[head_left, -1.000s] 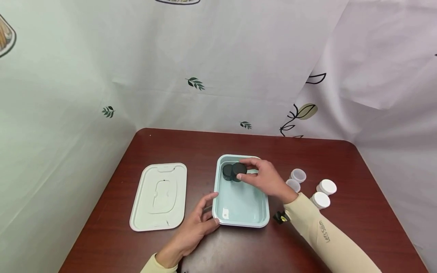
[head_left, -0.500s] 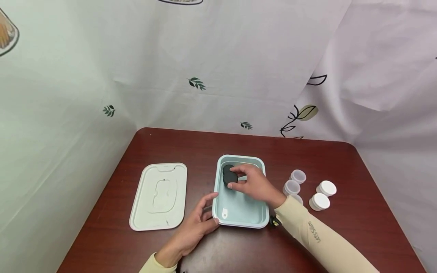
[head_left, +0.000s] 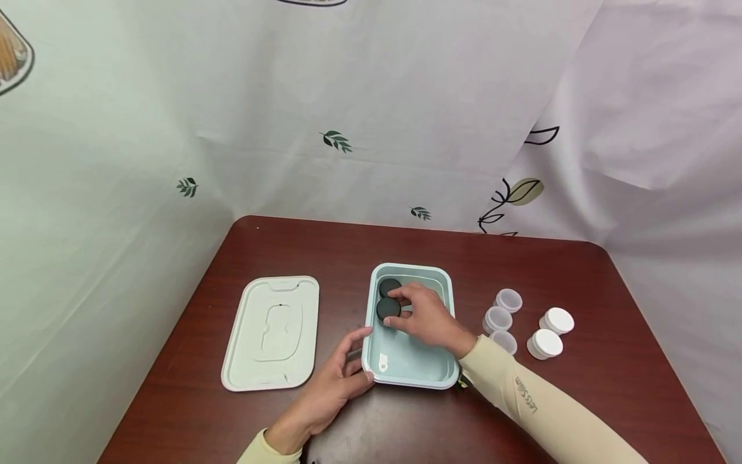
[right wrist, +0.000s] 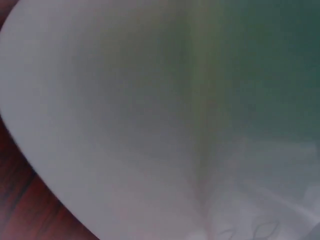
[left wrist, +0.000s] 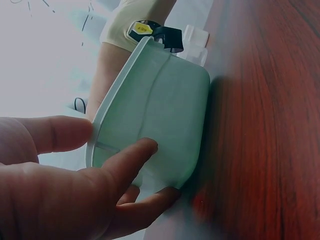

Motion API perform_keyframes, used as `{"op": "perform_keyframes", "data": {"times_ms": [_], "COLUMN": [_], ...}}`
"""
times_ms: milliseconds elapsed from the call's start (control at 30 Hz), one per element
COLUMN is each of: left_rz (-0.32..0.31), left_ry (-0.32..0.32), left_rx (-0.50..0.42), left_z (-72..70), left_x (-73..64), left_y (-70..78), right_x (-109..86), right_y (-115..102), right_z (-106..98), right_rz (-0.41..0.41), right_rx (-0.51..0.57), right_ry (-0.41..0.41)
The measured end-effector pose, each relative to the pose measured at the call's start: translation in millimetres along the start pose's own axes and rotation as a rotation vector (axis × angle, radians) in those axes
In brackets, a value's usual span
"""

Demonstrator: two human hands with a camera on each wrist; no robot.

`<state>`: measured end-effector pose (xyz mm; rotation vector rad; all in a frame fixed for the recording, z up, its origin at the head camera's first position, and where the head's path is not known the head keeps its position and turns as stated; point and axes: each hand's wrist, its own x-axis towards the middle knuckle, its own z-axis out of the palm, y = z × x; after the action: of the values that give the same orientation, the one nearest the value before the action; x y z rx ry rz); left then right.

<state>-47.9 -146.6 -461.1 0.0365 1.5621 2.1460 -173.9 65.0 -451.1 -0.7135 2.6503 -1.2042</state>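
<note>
My right hand (head_left: 428, 316) reaches into a pale blue rectangular tub (head_left: 408, 354) and pinches a small black round jar (head_left: 388, 310) between thumb and fingers. Just behind it, near the tub's far left corner, a second black jar (head_left: 390, 287) stands, partly covered by the first. My left hand (head_left: 327, 386) rests against the tub's left side. In the left wrist view, its thumb touches the rim and its fingers (left wrist: 142, 150) lie extended along the outer wall. The right wrist view is blurred by a pale surface very close up.
A white lid (head_left: 272, 332) lies flat left of the tub. To the right stand three translucent jars (head_left: 497, 319) in a row and two white jars (head_left: 545, 344) beyond them. The dark red table (head_left: 342, 248) meets a printed cloth backdrop (head_left: 371, 96).
My right hand has moved left and toward me with the black jar, setting it low in front of the other one. The left hand has stayed at the tub's side.
</note>
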Motion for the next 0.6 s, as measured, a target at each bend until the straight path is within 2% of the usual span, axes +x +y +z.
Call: {"op": "perform_keyframes", "data": {"times_ms": [267, 600], "left_rz": [0.002, 0.006], "left_ry": [-0.001, 0.015], "left_rx": [0.005, 0.019], "left_z": [0.7, 1.1], "left_x": [-0.7, -0.2], "left_y": [0.5, -0.9], "right_x": [-1.2, -1.8], "right_y": [-0.3, -4.7], "right_z": [5.8, 8.0], "right_rz": [0.002, 0.068], "right_rx": [-0.081, -0.075], "right_ry": [-0.001, 0.056]}}
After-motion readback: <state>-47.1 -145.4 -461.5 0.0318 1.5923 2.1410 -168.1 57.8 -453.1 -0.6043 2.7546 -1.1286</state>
